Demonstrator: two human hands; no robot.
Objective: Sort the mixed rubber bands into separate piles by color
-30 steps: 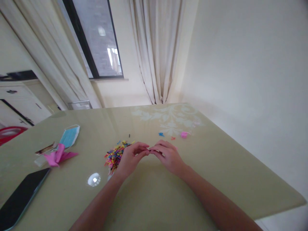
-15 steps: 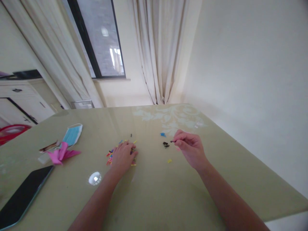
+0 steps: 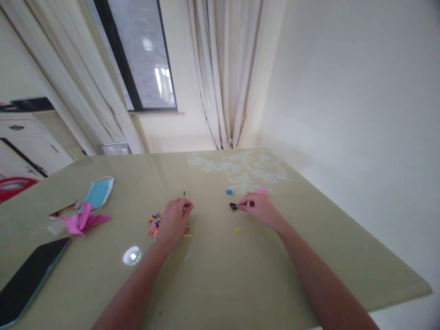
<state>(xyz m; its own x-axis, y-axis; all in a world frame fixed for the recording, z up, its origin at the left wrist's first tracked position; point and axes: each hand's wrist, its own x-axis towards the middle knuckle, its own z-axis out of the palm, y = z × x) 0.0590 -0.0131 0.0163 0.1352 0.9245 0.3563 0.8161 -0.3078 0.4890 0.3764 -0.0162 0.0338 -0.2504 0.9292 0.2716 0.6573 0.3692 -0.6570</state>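
Observation:
My left hand [image 3: 173, 219] is closed in a pinch over the right side of a pile of small multicoloured pieces [image 3: 156, 221]; whatever its fingertips hold is hidden. My right hand [image 3: 259, 208] pinches a small black piece at the edge of a little heap of black pieces [image 3: 233, 206]. Both kinds are thin and short, too small to name surely. Close by lie a few blue pieces [image 3: 229, 192], some pink pieces [image 3: 263, 191] behind my right hand, and a yellow piece [image 3: 238, 229]. One lone dark piece [image 3: 184, 193] lies behind my left hand.
On the table's left are a blue face mask [image 3: 99, 193], a pink folded paper shape [image 3: 84, 221], a thin brown item [image 3: 63, 210] and a dark phone or tablet [image 3: 32, 277]. A round light reflection shows on the glossy tabletop [image 3: 220, 284]. A wall borders the right side.
My right hand has brought the black piece left to the black heap, uncovering the pink pieces. My left hand's fingers, spread over the pile before, are now drawn into a pinch and raised slightly.

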